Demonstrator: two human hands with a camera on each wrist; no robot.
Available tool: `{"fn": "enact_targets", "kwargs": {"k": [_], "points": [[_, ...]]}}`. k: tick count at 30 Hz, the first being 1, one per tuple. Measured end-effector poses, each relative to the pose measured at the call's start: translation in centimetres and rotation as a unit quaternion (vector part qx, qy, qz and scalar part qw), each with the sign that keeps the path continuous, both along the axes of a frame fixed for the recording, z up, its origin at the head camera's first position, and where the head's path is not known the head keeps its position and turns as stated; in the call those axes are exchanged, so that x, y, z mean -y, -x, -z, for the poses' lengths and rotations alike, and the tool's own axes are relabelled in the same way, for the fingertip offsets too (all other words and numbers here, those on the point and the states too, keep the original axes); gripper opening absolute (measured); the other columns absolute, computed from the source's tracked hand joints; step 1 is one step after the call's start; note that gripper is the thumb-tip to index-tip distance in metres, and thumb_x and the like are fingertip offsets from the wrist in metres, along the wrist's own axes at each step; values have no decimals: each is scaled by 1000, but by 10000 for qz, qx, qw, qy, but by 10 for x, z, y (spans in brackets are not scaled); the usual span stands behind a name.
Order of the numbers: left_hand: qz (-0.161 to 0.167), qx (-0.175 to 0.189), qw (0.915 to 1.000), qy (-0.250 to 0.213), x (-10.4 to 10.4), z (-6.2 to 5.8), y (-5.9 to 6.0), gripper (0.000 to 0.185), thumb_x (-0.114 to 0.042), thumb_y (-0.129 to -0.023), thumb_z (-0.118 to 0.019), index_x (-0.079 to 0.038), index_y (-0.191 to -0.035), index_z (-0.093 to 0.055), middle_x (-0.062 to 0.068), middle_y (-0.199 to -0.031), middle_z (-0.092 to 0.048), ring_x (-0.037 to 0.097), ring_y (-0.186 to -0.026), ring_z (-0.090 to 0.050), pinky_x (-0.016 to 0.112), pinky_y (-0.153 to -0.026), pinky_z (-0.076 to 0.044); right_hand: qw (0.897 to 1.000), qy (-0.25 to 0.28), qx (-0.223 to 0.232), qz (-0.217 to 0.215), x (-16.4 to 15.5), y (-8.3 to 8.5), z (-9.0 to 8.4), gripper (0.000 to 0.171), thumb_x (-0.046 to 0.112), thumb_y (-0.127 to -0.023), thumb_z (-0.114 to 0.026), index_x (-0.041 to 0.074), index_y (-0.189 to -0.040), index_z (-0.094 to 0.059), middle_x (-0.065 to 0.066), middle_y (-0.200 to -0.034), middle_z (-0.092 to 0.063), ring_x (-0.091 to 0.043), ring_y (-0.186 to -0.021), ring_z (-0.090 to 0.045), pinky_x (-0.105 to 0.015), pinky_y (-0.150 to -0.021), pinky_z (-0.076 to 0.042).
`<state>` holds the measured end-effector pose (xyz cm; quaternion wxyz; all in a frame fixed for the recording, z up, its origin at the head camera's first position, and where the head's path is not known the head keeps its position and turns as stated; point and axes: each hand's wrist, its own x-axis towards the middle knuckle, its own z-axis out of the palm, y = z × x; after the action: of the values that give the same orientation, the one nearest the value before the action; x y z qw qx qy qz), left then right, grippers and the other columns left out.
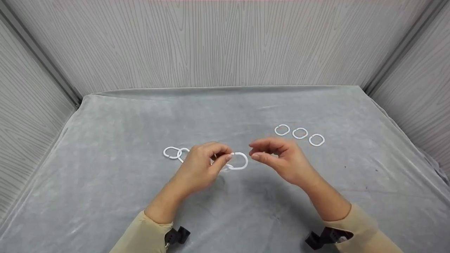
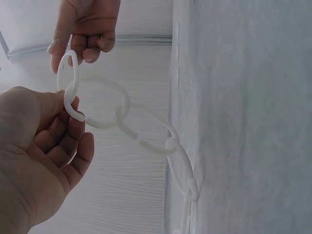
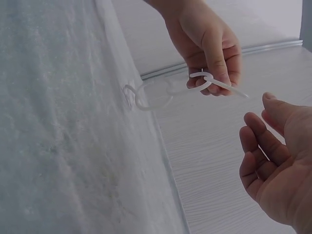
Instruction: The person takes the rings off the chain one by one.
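My left hand (image 1: 201, 164) pinches the end of a chain of white plastic curtain rings between thumb and fingers. The end ring (image 1: 247, 161) sticks out to the right of the fingertips. In the left wrist view, several linked rings (image 2: 127, 100) hang down from the hand toward the cloth. Part of the chain is hidden behind my left hand in the head view, and its far ring (image 1: 164, 152) shows to the left. My right hand (image 1: 285, 161) is just right of the end ring, fingers loosely bent and apart from the thumb, holding nothing.
Three loose white rings (image 1: 289, 130) lie in a row on the grey cloth (image 1: 123, 196), beyond my right hand. Pale wood-grain panels (image 1: 225, 42) stand at the back and on both sides of the cloth-covered table.
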<state>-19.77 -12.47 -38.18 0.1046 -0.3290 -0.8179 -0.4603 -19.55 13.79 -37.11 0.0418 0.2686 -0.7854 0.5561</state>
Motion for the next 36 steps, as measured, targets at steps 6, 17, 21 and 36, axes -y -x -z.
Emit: {"fn": "enact_targets", "kwargs": {"k": [6, 17, 21, 36], "points": [[-7, 0, 10000, -42, -1, 2, 0, 7, -10, -102, -72, -7, -99, -77, -4, -89, -70, 10, -80, -64, 30, -73, -56, 9999, 22, 68, -92, 4, 0, 8, 23, 2, -92, -81, 1, -115, -78, -8, -101, -79, -18, -92, -72, -27, -77, -57], [17, -93, 9999, -81, -2, 3, 1, 7, -10, -102, -72, -7, -100, -77, -3, -89, -71, 10, -79, -64, 31, -74, -57, 9992, 122, 79, -366, 9, -1, 14, 25, -1, -90, -82, -4, -115, -77, -8, -98, -78, -16, -86, -70, -25, -75, -56], [22, -91, 9999, -94, -2, 4, 1, 8, -11, -103, -72, -7, -100, -78, -2, -90, -71, 11, -79, -64, 31, -75, -57, 9990, 151, 72, -419, 9, -1, 14, 27, -2, -90, -82, -5, -116, -76, -9, -97, -78, -15, -86, -71, -25, -75, -56], [-15, -26, 10000, -38, -3, 5, 1, 7, -10, -102, -71, -7, -101, -78, -4, -89, -70, 10, -79, -63, 31, -76, -57, 9995, 102, 120, -265, 9, 0, 16, 24, -1, -93, -79, -3, -117, -77, -11, -98, -78, -12, -84, -67, -22, -72, -54]]}}
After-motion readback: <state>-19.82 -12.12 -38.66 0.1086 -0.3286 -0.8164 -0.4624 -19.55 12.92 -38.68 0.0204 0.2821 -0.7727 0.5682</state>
